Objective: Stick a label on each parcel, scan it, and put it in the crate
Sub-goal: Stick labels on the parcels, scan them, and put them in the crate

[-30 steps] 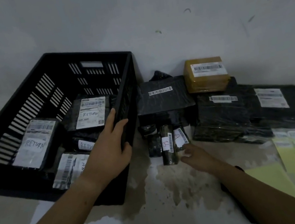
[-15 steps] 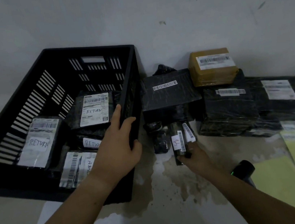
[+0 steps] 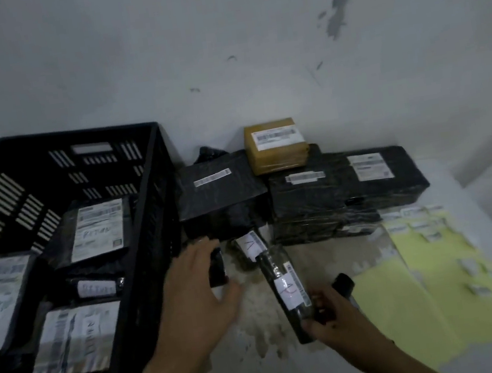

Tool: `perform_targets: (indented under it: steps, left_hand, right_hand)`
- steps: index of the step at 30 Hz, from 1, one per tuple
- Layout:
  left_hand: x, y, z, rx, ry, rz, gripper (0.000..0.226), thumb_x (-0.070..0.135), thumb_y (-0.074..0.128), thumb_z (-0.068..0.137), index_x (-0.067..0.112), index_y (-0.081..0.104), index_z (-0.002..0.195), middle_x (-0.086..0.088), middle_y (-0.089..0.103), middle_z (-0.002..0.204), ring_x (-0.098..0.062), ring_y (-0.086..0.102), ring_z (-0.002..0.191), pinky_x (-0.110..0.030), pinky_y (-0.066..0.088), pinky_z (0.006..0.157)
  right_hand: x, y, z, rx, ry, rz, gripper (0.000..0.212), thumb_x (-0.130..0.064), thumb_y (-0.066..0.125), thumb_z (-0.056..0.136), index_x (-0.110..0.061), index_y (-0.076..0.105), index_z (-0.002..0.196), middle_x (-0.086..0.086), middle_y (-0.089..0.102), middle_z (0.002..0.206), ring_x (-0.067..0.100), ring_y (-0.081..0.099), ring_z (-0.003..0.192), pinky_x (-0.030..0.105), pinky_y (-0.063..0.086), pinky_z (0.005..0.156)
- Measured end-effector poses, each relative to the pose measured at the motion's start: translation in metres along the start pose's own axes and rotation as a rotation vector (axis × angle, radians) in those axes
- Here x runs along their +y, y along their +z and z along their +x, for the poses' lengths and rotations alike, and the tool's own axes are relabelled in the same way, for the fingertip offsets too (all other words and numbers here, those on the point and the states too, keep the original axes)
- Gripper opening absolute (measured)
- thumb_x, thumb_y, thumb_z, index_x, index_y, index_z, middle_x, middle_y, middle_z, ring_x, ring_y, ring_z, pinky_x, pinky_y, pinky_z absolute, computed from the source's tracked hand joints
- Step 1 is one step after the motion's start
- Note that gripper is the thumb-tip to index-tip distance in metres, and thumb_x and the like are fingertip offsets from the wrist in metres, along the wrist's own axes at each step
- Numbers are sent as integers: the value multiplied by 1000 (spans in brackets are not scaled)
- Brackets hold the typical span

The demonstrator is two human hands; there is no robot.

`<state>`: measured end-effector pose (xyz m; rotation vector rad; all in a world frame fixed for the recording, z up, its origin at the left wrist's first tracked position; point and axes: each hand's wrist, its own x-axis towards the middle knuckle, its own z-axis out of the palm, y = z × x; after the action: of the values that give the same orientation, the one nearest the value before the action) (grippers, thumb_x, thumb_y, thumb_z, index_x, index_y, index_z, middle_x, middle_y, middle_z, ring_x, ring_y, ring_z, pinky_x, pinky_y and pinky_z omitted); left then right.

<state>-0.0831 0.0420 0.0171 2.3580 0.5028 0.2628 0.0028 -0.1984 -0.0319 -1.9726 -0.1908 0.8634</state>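
My right hand grips the near end of a long, thin black parcel with white labels, holding it slanted over the stained table. My left hand hovers open beside the crate's right wall, fingers spread, next to a small black parcel. The black slotted crate on the left holds several labelled black parcels, some marked RETURN. Another small labelled parcel lies behind the held one.
Flat black parcels and a brown box are piled against the wall. A black scanner stands just right of my right hand. Yellow label sheets with small white stickers cover the table's right side.
My right hand has picked the long parcel out of the pile and drawn it toward me. My left hand has let go of the crate rim and moved right, open.
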Motion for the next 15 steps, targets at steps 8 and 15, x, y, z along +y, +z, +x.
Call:
perform_targets:
  steps: [8,15]
  left_hand:
    - [20,82,-28,-238,-805,-913,58,27,66,97,34,37,147,1,64,130,-18,68,103,-37,52,86]
    - [36,97,-44,-335,-859,-901,57,36,73,90,29,46,139,5,69,119,-18,68,105,-30,55,75]
  right_hand:
    - [4,-26,-24,-85,-25,-44,39,-29,74,85,-40,54,116,-14,66,109,0,64,97,10,48,75]
    - [23,-30,-36,-230,3,-36,38,-36,69,90,-38,52,123,-13,59,118,2,63,102,12,49,78]
